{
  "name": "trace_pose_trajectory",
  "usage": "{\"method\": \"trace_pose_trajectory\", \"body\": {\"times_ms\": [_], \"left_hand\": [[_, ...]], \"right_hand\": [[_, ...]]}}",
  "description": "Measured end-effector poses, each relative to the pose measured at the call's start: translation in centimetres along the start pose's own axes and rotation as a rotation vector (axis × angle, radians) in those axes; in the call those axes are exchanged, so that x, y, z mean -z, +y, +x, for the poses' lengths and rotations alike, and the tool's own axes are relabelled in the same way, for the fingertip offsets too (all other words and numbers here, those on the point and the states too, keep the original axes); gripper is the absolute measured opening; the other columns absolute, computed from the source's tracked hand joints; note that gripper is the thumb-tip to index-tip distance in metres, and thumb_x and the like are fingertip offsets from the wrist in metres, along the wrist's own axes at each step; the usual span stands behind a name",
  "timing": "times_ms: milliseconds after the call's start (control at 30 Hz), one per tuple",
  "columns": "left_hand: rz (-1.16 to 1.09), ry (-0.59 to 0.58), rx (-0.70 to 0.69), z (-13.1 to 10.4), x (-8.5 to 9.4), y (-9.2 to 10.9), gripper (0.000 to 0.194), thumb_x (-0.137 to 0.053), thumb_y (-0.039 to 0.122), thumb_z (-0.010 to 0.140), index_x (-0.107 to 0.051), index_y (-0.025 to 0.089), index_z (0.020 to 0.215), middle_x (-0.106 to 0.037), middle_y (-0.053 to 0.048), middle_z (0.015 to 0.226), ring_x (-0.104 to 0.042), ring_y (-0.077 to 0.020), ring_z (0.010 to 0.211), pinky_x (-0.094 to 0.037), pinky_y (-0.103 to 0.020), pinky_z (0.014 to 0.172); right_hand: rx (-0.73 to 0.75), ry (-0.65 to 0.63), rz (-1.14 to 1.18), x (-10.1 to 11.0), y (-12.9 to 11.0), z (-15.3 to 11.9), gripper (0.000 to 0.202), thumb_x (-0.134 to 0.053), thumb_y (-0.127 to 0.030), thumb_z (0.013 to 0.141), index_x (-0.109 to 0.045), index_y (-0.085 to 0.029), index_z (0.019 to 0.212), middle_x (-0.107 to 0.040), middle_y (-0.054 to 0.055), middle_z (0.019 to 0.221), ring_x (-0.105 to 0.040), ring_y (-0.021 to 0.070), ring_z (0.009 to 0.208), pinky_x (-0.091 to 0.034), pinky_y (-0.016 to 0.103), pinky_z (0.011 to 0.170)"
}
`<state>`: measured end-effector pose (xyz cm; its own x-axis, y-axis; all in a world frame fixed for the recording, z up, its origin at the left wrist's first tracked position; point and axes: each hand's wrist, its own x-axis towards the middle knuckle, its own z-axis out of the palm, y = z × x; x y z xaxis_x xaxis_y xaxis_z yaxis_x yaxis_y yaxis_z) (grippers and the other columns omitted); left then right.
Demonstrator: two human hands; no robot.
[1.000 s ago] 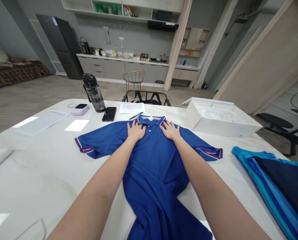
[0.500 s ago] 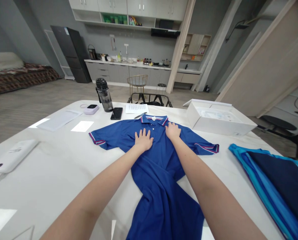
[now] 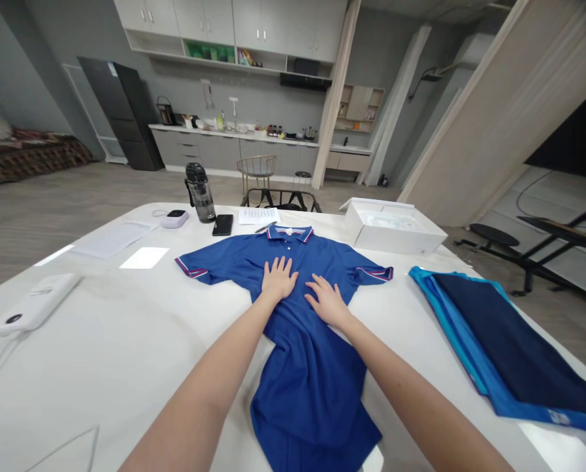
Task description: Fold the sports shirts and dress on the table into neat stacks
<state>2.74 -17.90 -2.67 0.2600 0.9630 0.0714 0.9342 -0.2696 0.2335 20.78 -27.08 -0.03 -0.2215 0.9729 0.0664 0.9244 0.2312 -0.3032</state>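
A blue polo shirt (image 3: 305, 367) lies front side up on the white table (image 3: 126, 354), its striped collar at the far end. Both short sleeves, edged in red and white, are spread out to the sides. Below the chest the cloth is bunched and twisted in folds. Flat on the left side of the chest rests my left hand (image 3: 278, 280), fingers spread. My right hand (image 3: 326, 300) is over the shirt's right side, lower than the collar, with its fingers apart. Neither hand grips the cloth.
Folded clothes (image 3: 509, 341) in blue and navy lie at the right. Beyond the shirt stand a white open box (image 3: 396, 236), a black phone (image 3: 223, 225), a water bottle (image 3: 200, 193) and a printed sheet (image 3: 258, 216). At the left lies a white device (image 3: 37, 305) with a cable.
My right hand has slid down from near the collar to the shirt's mid chest. My left hand stays on the chest. The camera view has turned slightly to the right.
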Motion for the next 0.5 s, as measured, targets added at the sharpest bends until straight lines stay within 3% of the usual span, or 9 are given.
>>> {"method": "trace_pose_trajectory", "body": {"times_ms": [167,300,367,500], "left_hand": [[-0.043,0.019,-0.014,-0.3,0.7,0.2,0.064,-0.026,0.053,0.102,-0.036,0.022,0.157,-0.029,-0.009,0.165,-0.022,-0.0311,0.153,-0.012,-0.061,0.123],[-0.109,0.174,-0.227,-1.8,1.4,0.9,0.048,-0.033,0.027,0.101,-0.055,0.017,0.143,-0.054,-0.011,0.149,-0.047,-0.0221,0.139,-0.015,-0.047,0.126],[-0.144,0.141,-0.338,-3.2,1.5,1.6,0.044,-0.035,0.022,0.100,-0.063,0.016,0.133,-0.062,-0.010,0.141,-0.053,-0.0190,0.133,-0.022,-0.039,0.124],[-0.214,-0.016,-0.388,-7.2,1.2,3.1,0.043,-0.036,0.030,0.102,-0.065,0.017,0.130,-0.058,-0.009,0.146,-0.047,-0.0208,0.140,-0.030,-0.043,0.121]], "right_hand": [[-0.025,0.034,0.007,-0.6,-0.7,-6.0,0.046,-0.036,-0.044,0.105,-0.052,-0.026,0.144,-0.038,0.008,0.161,-0.032,0.0271,0.149,-0.022,0.060,0.119],[-0.022,0.067,-0.084,-1.1,-1.1,-8.3,0.051,-0.029,-0.045,0.107,-0.044,-0.027,0.152,-0.038,0.006,0.161,-0.027,0.0264,0.151,-0.015,0.055,0.122],[-0.035,0.086,-0.115,-1.2,-1.4,-8.5,0.051,-0.028,-0.045,0.107,-0.043,-0.027,0.152,-0.037,0.005,0.161,-0.028,0.0265,0.150,-0.015,0.054,0.122],[-0.046,0.126,-0.119,-0.9,-1.9,-8.2,0.048,-0.032,-0.043,0.106,-0.050,-0.025,0.147,-0.043,0.008,0.157,-0.034,0.0264,0.147,-0.019,0.053,0.120]]}}
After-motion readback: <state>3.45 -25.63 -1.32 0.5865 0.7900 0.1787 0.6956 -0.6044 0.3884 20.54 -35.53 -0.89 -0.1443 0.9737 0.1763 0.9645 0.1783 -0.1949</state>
